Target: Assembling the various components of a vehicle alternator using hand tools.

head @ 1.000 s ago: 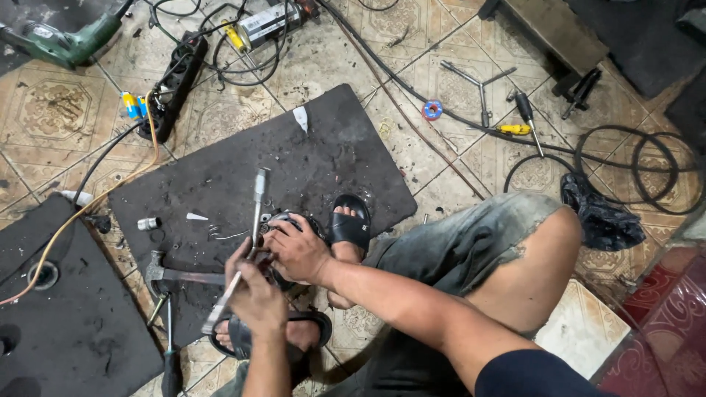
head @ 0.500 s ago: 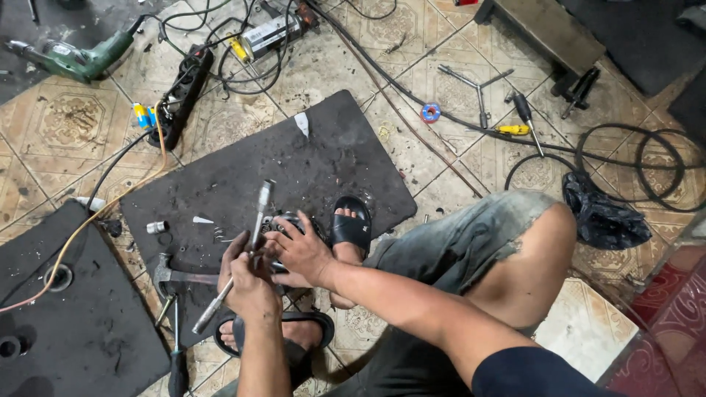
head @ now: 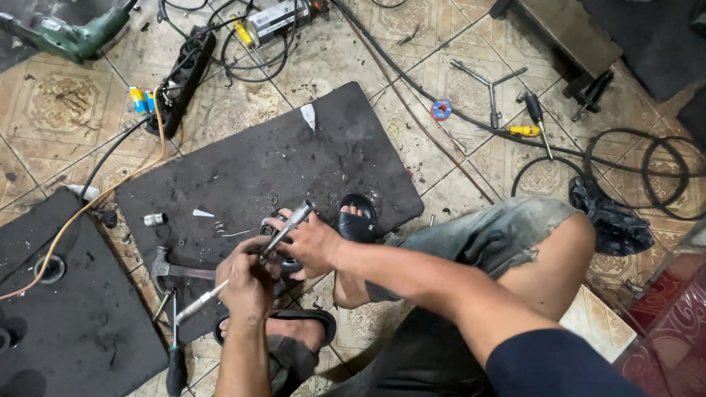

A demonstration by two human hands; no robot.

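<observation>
I sit on a tiled floor over a dark rubber mat [head: 294, 158]. My left hand [head: 246, 283] is closed around a long thin metal shaft tool [head: 283, 229] that runs diagonally from lower left to upper right. Its silver tip [head: 300, 215] sticks out above my hands. My right hand [head: 309, 242] grips a small dark round part [head: 271, 229] that the shaft passes against. Both hands touch each other just above my sandalled feet [head: 358, 220]. What the part is exactly stays hidden by my fingers.
A hammer [head: 170, 270], a small silver socket [head: 153, 219] and a screwdriver [head: 175, 356] lie on the mat at left. A second mat [head: 66, 331] sits at lower left. A green drill [head: 70, 37], power strip [head: 180, 81], cables, yellow screwdriver [head: 526, 131] and black rag [head: 610, 217] lie around.
The shaft tool has tilted from nearly upright to a lower diagonal, and my hands have closed in tighter on it. The view has shifted slightly.
</observation>
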